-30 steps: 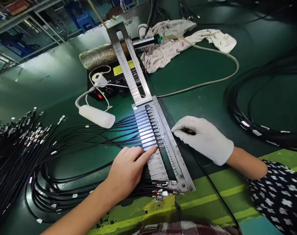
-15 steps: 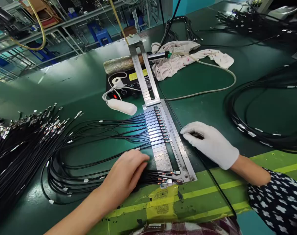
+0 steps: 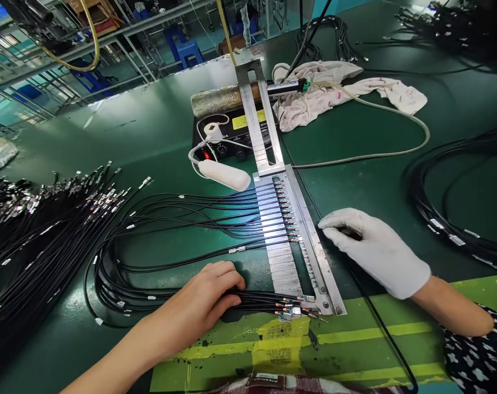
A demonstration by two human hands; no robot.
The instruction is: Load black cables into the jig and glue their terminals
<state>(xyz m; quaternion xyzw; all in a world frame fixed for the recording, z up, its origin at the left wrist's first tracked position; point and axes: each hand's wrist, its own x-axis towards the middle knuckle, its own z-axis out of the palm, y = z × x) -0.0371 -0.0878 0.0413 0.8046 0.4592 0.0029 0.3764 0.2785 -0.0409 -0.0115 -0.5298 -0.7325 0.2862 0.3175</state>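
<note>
Cables (image 3: 258,300), six o'clock: I half-curl left hand (image 3: 210,294) there, likely selecting; right hand (image 3: 373,249) nearly pinched; grips unclear. Next: isolate one.

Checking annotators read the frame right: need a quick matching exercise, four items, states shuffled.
Column 1
1. Left hand
2. Right hand
3. Metal fixture
4. Black box

Column 2
A. gloved in white
B. red light showing on its front
C. bare, at a black cable bundle
D. row of cable ends set along its slot

Pairs: 1-C, 2-A, 3-D, 4-B
</note>
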